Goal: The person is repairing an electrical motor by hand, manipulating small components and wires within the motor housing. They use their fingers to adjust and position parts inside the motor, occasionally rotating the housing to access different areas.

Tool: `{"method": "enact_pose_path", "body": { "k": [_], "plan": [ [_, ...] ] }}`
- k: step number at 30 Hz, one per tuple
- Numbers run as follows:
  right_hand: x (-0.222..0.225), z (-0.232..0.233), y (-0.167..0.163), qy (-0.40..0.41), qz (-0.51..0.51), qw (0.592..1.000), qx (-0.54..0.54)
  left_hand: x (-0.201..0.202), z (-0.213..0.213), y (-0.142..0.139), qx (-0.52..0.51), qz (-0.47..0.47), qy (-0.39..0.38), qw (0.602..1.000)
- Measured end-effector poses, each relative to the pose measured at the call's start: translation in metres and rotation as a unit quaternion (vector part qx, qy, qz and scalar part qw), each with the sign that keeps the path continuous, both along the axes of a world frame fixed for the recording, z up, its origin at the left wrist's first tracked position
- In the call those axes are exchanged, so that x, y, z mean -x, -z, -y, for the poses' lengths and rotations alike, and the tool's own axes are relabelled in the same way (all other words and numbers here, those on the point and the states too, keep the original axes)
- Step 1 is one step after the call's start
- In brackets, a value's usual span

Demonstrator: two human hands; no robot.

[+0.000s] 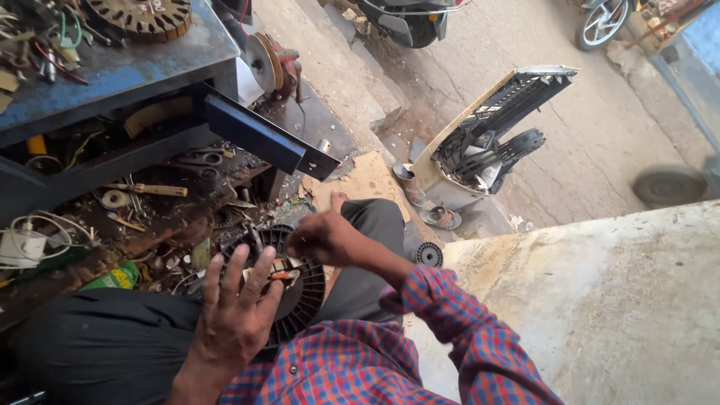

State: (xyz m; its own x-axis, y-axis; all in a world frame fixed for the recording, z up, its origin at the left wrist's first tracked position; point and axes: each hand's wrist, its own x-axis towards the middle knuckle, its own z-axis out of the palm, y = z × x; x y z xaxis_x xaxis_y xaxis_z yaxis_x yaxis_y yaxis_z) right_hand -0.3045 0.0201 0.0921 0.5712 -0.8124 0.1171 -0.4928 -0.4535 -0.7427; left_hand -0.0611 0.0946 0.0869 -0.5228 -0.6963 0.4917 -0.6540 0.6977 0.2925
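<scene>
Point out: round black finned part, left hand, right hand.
Round black finned part [306, 298]: head view, on its ribbed rim.
Left hand [236, 311]: head view, on the back of the hand.
Right hand [324, 238]: head view, on the knuckles.

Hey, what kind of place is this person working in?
Probably a roadside repair workshop: a worn blue metal workbench over a heap of scattered hand tools and scrap, and a detached white scooter body panel lying on the concrete floor.

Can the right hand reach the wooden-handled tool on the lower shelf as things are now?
Probably yes. The right hand is above the round black part, and the wooden-handled tool lies uncovered on the lower shelf ahead.
</scene>
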Motion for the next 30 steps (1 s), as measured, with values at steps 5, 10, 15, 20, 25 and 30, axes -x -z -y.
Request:
{"method": "enact_pose_path", "body": {
  "k": [5, 10, 15, 20, 25, 30],
  "plan": [
    [-0.017, 0.04, 0.012, 0.062, 0.0, 0.992, 0.111, 0.015, 0.052, 0.015, -0.188, -0.384, -0.013, 0.904],
    [-0.025, 0.008, -0.011, -0.049, -0.095, 0.978, 0.177, 0.004, 0.117, -0.007, -0.515, -0.109, 0.038, 0.85],
    [-0.001, -0.052, -0.058, -0.163, -0.11, 0.977, 0.085, -0.007, 0.061, -0.029, -0.334, -0.348, 0.041, 0.875],
    [0.024, -0.024, -0.019, 0.026, -0.081, 0.994, 0.073, 0.003, -0.006, -0.008, 0.039, -0.04, -0.012, 0.998],
    [0.005, 0.035, 0.032, 0.084, 0.014, 0.994, -0.075, 0.01, 0.021, 0.002, -0.105, -0.342, 0.064, 0.932],
    [-0.016, 0.038, -0.01, 0.027, -0.141, 0.965, 0.219, 0.02, 0.097, -0.024, -0.365, -0.2, -0.04, 0.908]
  ]
}}
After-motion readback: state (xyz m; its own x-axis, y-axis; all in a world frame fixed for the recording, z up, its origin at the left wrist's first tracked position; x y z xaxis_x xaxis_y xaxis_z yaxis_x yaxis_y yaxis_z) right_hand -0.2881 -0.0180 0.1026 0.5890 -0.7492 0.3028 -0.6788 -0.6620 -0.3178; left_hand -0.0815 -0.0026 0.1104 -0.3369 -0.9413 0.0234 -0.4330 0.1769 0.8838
